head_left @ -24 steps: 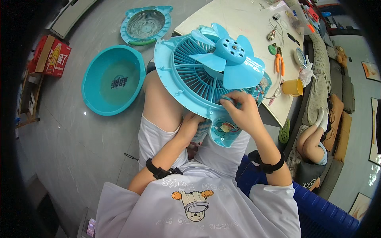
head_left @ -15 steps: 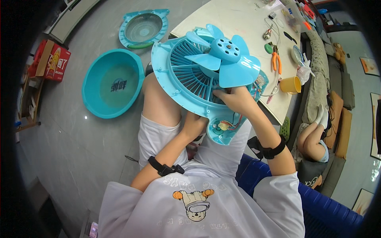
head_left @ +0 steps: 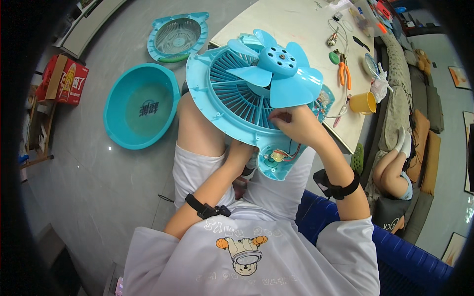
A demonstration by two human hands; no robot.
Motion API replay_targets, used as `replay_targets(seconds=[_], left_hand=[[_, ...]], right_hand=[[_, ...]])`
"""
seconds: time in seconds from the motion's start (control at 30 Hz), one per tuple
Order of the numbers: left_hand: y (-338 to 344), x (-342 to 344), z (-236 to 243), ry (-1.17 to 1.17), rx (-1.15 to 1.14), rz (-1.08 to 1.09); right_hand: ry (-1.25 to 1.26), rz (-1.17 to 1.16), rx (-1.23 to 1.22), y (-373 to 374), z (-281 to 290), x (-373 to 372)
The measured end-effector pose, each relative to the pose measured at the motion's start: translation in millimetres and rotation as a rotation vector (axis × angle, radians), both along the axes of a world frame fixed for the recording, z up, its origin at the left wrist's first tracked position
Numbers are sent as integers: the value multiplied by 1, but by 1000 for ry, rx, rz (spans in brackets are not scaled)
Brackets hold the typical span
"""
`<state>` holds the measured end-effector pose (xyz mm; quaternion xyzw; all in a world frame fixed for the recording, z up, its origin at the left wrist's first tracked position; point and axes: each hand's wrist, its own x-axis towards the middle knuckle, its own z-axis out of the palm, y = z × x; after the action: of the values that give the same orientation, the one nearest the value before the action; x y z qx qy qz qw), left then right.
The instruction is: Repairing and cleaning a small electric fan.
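Observation:
Tilted over my lap is a light blue fan housing [head_left: 223, 121], with a slatted round grille and a lower lobe holding wires and a small pale part. A fan blade wheel [head_left: 277, 64] sits over the grille. My left hand [head_left: 241, 152] grips the housing from beneath its near edge; its fingertips are hidden. Just under the nearest blade, my right hand [head_left: 298, 126] has its thumb and fingers bent together against the grille's right side. Whatever is between those fingers, if anything, is too small to make out.
Left on the floor stand a turquoise basin [head_left: 140, 106] and a round blue grille cover [head_left: 177, 37]. Orange-handled pliers [head_left: 344, 74], a yellow mug [head_left: 363, 103] and a knife [head_left: 361, 43] lie on the white table [head_left: 276, 19]. Another person's legs [head_left: 392, 163] rest on the sofa at right.
My right hand has drawn back slightly from the slats, with its thumb and fingers curling closer together. The housing has shifted very slightly left, still held by my left hand.

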<state>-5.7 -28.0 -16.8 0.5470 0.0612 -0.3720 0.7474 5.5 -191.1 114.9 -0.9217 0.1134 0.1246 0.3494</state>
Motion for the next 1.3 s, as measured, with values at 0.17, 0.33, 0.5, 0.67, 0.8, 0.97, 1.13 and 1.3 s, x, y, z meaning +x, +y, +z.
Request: replay_targets(seconds=[0.17, 0.33, 0.5, 0.67, 0.8, 0.97, 1.13, 1.3], left_hand=[[-10, 5, -18, 369, -314, 10], [-13, 16, 14, 349, -547, -35], [-5, 16, 24, 439, -588, 82], [-8, 19, 11, 286, -350, 80], [-9, 19, -17, 285, -294, 164], [-5, 17, -1, 472, -477, 18], [-3, 17, 9, 488, -540, -1], [-5, 21, 21, 439, -529, -9]], right_hand=[[118, 16, -62, 4, 6, 14], [145, -10, 20, 2, 4, 15], [55, 9, 21, 7, 0, 14], [-2, 29, -100, 11, -5, 15], [14, 40, -96, 12, -2, 15], [27, 31, -135, 12, -1, 14], [1, 26, -168, 14, 2, 18], [50, 103, -225, 13, -2, 25]])
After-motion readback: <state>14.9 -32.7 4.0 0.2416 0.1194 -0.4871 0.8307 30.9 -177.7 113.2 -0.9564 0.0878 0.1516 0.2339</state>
